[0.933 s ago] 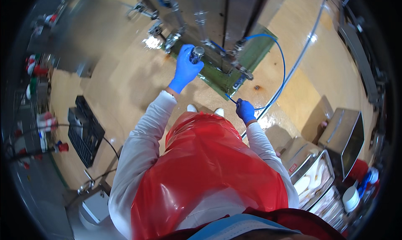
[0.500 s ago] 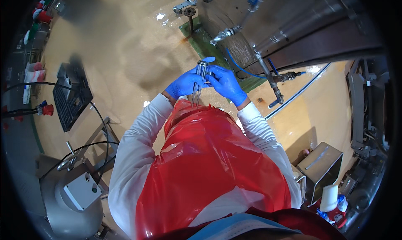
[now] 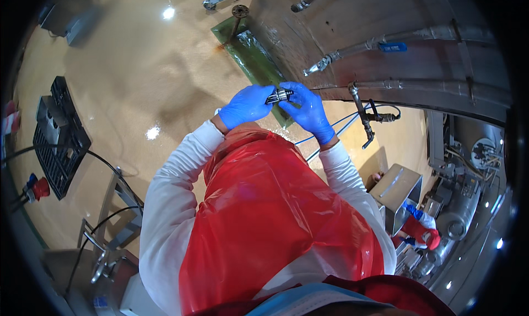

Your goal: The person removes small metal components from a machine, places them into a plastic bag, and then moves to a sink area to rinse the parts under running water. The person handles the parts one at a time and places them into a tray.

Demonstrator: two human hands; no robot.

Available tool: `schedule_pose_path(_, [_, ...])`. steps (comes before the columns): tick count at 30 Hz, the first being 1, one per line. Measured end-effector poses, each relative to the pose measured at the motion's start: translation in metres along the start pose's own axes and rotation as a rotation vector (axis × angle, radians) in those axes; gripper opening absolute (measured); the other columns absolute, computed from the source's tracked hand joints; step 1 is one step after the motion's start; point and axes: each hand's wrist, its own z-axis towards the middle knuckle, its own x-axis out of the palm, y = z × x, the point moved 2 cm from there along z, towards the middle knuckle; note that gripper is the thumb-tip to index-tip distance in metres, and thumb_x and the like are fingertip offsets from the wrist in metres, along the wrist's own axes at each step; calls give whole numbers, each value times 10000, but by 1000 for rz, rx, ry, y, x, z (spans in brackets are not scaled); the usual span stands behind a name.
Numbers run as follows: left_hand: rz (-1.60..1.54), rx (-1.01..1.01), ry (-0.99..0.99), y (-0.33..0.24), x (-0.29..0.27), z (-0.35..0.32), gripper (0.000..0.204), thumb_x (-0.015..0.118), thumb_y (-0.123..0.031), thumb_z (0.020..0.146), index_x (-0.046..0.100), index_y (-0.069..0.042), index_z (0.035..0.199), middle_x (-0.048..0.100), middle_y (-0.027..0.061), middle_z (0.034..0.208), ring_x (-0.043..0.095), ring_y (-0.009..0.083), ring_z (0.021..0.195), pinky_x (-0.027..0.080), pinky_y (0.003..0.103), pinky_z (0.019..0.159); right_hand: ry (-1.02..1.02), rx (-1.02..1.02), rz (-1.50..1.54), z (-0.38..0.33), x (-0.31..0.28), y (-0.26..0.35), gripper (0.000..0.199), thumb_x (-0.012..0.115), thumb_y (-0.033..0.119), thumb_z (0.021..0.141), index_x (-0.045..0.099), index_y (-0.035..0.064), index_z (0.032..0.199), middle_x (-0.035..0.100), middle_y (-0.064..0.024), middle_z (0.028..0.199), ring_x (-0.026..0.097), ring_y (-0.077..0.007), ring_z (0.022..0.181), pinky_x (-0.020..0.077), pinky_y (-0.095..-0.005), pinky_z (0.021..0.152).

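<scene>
Between my two blue-gloved hands, in front of my red apron, is a shiny metal part with a dark end and several thin rods (image 3: 279, 96). It lies roughly crosswise, pointing from one palm to the other. My left hand (image 3: 247, 105) is closed round its rod end, which the glove mostly hides. The fingers of my right hand (image 3: 308, 113) are curled round the dark end, thumb underneath and forefinger over the top. Beyond my hands, a green trough-like channel (image 3: 253, 57) is set along the floor.
A large metal tank (image 3: 341, 23) with pipes and a valve stands ahead right. Left, a black slotted grate (image 3: 60, 137) lies on the wet floor, with black cables nearby. A metal box (image 3: 398, 189) is at the right, and a co-worker in a red apron (image 3: 417, 231) is behind it.
The metal part has turned from upright, rods hanging down, to nearly crosswise. My left hand has closed over the rods and my right hand has moved to the dark end. My view has swung rightward.
</scene>
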Motion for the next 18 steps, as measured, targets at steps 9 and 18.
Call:
schedule_pose_path(9, [177, 193, 104, -26, -43, 12, 272, 637, -140, 839, 644, -82, 1105, 686, 223, 827, 675, 444, 769, 534, 556, 682, -15, 8, 56, -8, -6, 22, 449, 845, 136, 863, 690, 39, 1273, 748, -104, 1072, 714, -138, 921, 584, -310, 849])
schedule_pose_path(18, [406, 245, 178, -57, -61, 31, 286, 612, -149, 853, 642, -87, 1131, 694, 203, 825, 688, 419, 769, 547, 535, 676, -142, -89, 93, -13, -24, 17, 467, 854, 140, 855, 681, 24, 1273, 750, -82, 1097, 726, -131, 962, 599, -294, 845])
